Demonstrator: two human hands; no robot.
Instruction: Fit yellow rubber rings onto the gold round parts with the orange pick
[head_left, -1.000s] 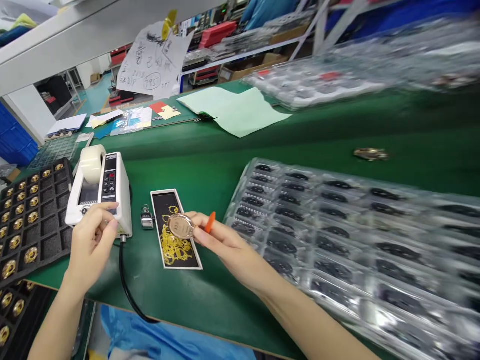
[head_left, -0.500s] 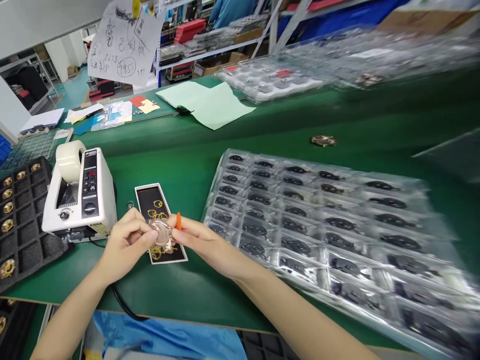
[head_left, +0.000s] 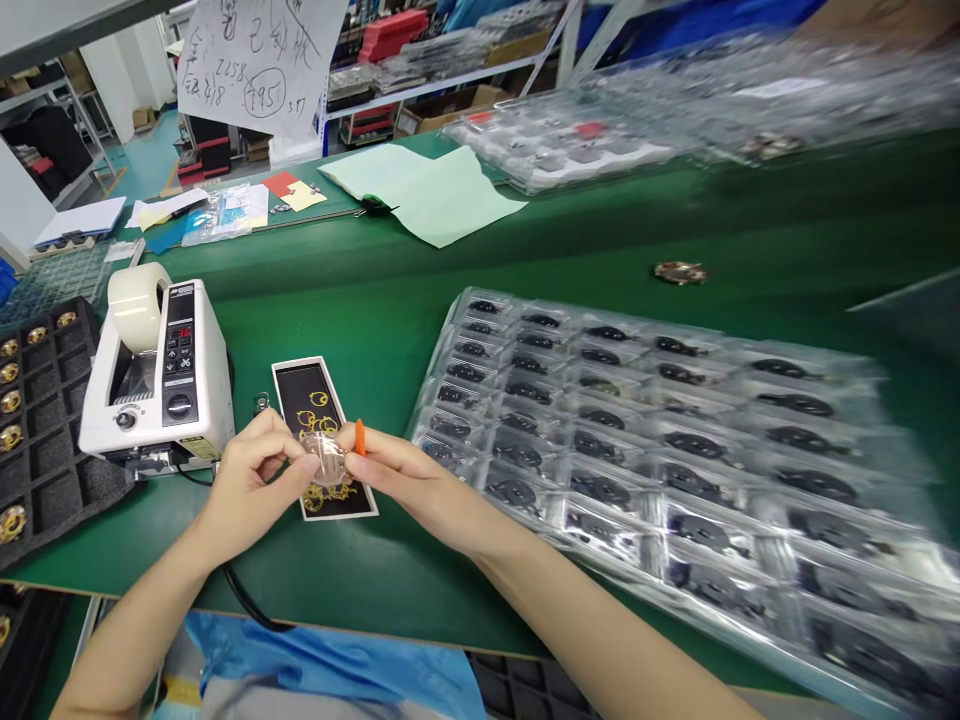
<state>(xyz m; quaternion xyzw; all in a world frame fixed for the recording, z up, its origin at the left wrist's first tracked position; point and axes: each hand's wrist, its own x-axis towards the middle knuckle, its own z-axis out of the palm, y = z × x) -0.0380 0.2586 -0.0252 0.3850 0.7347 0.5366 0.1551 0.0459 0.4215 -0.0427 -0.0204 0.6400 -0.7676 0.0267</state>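
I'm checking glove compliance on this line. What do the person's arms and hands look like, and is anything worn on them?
The left hand and right hand are bare, with no gloves or finger cots. The left forearm and right forearm are bare too: no sleeve, watch or bracelet shows.

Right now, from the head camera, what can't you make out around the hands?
Head view, all of it:
Orange piece: lower part hidden by the right hand, so its kind is unclear.
Clear round piece: edge hidden by the left hand.
Small metal part: too small to identify.
Black foam tray: cut off by the left edge.
Blister tray: contents blurred.
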